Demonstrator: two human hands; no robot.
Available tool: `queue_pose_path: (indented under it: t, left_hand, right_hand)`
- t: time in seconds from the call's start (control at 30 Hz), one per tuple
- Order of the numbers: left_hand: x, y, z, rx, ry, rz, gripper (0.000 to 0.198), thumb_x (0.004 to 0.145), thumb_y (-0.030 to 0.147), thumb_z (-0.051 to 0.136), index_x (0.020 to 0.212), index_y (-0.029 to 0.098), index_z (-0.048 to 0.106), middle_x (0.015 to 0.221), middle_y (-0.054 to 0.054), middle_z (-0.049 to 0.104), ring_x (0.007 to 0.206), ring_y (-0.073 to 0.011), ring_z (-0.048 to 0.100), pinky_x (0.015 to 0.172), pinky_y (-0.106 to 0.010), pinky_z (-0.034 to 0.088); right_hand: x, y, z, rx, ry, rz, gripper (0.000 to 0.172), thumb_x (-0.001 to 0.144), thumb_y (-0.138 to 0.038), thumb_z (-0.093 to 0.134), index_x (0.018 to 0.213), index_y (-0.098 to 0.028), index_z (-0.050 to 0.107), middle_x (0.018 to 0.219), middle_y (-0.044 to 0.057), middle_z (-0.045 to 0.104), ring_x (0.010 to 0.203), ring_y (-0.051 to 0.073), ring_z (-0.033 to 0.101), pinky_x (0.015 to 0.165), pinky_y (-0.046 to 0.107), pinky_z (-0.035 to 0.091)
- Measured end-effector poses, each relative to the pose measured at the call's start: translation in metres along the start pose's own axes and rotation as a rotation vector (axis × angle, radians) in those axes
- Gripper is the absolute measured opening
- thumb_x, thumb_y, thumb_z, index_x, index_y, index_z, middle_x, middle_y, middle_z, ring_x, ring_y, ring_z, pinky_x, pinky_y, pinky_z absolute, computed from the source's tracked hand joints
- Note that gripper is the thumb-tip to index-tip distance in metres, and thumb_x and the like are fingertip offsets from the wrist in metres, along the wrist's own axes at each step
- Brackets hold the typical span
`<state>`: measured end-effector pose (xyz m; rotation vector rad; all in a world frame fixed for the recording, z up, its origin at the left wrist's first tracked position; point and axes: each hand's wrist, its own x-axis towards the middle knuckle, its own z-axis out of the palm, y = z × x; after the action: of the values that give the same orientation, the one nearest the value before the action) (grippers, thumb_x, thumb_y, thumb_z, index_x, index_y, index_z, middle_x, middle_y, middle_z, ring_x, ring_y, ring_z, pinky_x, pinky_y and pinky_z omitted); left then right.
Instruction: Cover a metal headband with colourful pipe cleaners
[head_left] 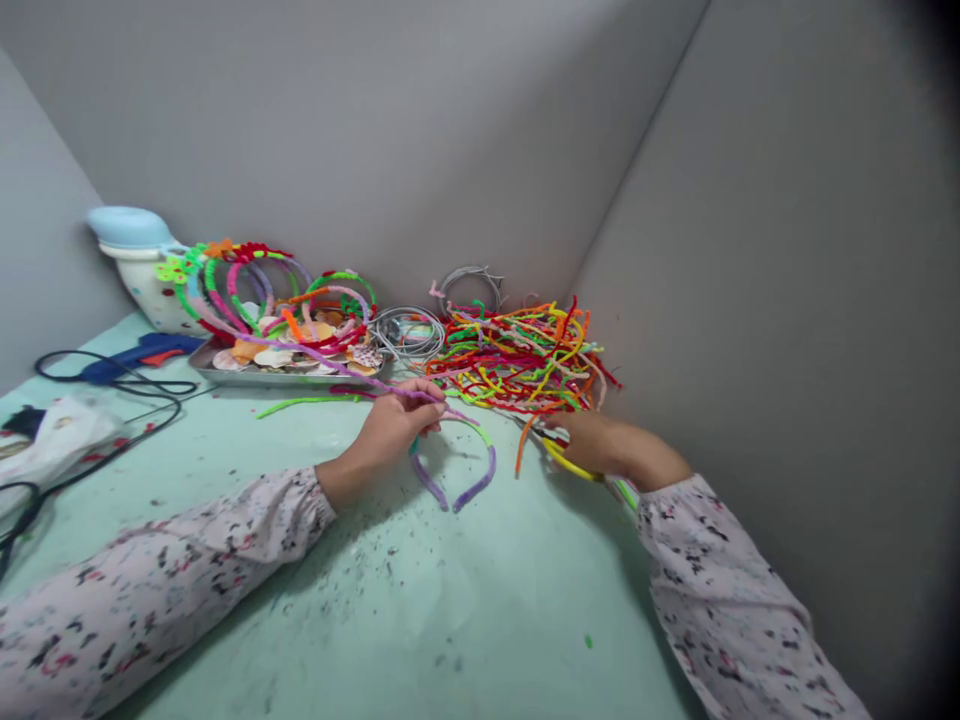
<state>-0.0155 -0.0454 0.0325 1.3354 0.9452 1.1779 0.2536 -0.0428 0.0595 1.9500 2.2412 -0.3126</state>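
Between the fingertips of my left hand [401, 425] is a long purple pipe cleaner [337, 367], which stretches away to the upper left. Just below these fingers is a headband [480, 485] wrapped in purple, green and pink fuzz, its two ends towards me; whether the hand also grips it is hidden. My right hand [592, 440] is at the right, its fingers closed around a pair of scissors [536, 428] whose dark blades point left. A yellow pipe cleaner [574, 465] passes under that hand, and an orange one [523, 448] lies by the blades.
A heap of colourful pipe cleaners [517, 355] lies behind my hands, beside coiled grey wire [411, 335]. Further left, a metal tray [289, 378] holds shells and finished headbands [232, 290]. A blue glue gun [135, 358], black cable [169, 400] and light-blue-lidded container [146, 280] stand at left.
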Motion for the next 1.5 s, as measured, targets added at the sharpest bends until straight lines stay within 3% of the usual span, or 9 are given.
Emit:
queue_pose_path:
  t: [0.1,0.2,0.3,0.57,0.77,0.9,1.07,1.23,1.5]
  left_hand:
    - [0.0,0.0,0.0,-0.002,-0.001,0.007,0.012,0.071,0.022,0.066,0.08,0.018,0.059,0.056,0.004,0.053,0.053,-0.0101,0.046,0.052,-0.022,0.032]
    - [0.0,-0.001,-0.001,-0.005,-0.002,0.013,0.013,0.071,0.023,0.067,0.081,0.018,0.059,0.057,0.003,0.054,0.053,-0.0104,0.047,0.052,-0.023,0.032]
    - [0.002,-0.001,-0.002,-0.01,0.018,0.016,0.016,0.071,0.023,0.067,0.083,0.018,0.059,0.055,0.004,0.054,0.051,-0.0101,0.046,0.05,-0.023,0.031]
    - [0.003,-0.002,-0.003,-0.033,0.03,0.018,0.017,0.071,0.023,0.068,0.083,0.017,0.057,0.053,0.004,0.053,0.05,-0.0093,0.045,0.049,-0.022,0.031]
    - [0.003,-0.001,-0.004,-0.036,0.016,0.036,0.017,0.07,0.024,0.068,0.082,0.018,0.057,0.055,0.004,0.053,0.05,-0.0095,0.046,0.05,-0.022,0.032]
    - [0.001,0.002,-0.002,-0.027,0.009,0.043,0.017,0.071,0.024,0.068,0.083,0.018,0.057,0.055,0.005,0.052,0.05,-0.0092,0.046,0.05,-0.022,0.032]
    - [-0.002,0.006,0.0,-0.018,-0.015,0.037,0.018,0.073,0.023,0.067,0.084,0.018,0.055,0.056,0.005,0.052,0.051,-0.0082,0.044,0.049,-0.021,0.031]
    - [-0.003,0.006,0.0,-0.027,-0.045,0.039,0.018,0.073,0.023,0.068,0.084,0.018,0.053,0.057,0.005,0.052,0.051,-0.0082,0.044,0.05,-0.021,0.032]
    - [-0.003,0.005,0.002,-0.169,-0.079,-0.011,0.021,0.071,0.023,0.07,0.084,0.018,0.054,0.057,0.005,0.052,0.051,-0.0068,0.042,0.049,-0.02,0.03]
  right_hand:
    - [-0.007,-0.002,-0.007,0.057,-0.11,-0.077,0.018,0.065,-0.02,0.064,0.082,-0.019,0.07,0.081,0.01,0.071,0.067,0.021,0.064,0.057,0.028,0.045]
    - [-0.021,0.003,-0.021,0.375,-0.227,-0.173,0.006,0.068,-0.024,0.062,0.072,-0.02,0.065,0.061,0.005,0.066,0.051,0.017,0.058,0.045,0.025,0.042]
    - [-0.03,0.011,-0.03,0.775,-0.356,-0.197,0.023,0.072,-0.04,0.064,0.082,-0.02,0.058,0.074,0.004,0.068,0.058,0.016,0.062,0.045,0.023,0.045]
    - [-0.002,0.01,-0.005,1.355,-0.18,-0.195,0.034,0.073,-0.039,0.066,0.097,-0.02,0.052,0.081,0.004,0.066,0.065,0.015,0.063,0.061,0.029,0.052]
    - [-0.025,-0.008,-0.017,0.948,-0.162,-0.349,0.035,0.081,-0.053,0.057,0.096,-0.021,0.058,0.07,-0.001,0.058,0.055,0.01,0.048,0.049,0.021,0.039]
    - [-0.043,-0.018,-0.025,1.066,-0.185,-0.391,0.045,0.072,-0.051,0.067,0.106,-0.023,0.057,0.081,0.001,0.057,0.059,0.01,0.046,0.05,0.021,0.036]
    - [-0.042,-0.024,-0.027,1.128,0.12,-0.52,0.054,0.072,-0.061,0.062,0.111,-0.025,0.052,0.082,0.002,0.054,0.062,0.013,0.046,0.055,0.025,0.039]
    - [-0.031,-0.042,-0.021,0.563,0.466,-0.492,0.047,0.071,-0.046,0.071,0.11,-0.023,0.056,0.088,0.003,0.058,0.072,0.015,0.051,0.066,0.027,0.042]
    - [-0.027,-0.05,-0.008,0.137,0.535,-0.503,0.043,0.075,-0.039,0.069,0.113,-0.023,0.055,0.106,0.006,0.059,0.087,0.019,0.057,0.077,0.03,0.043]
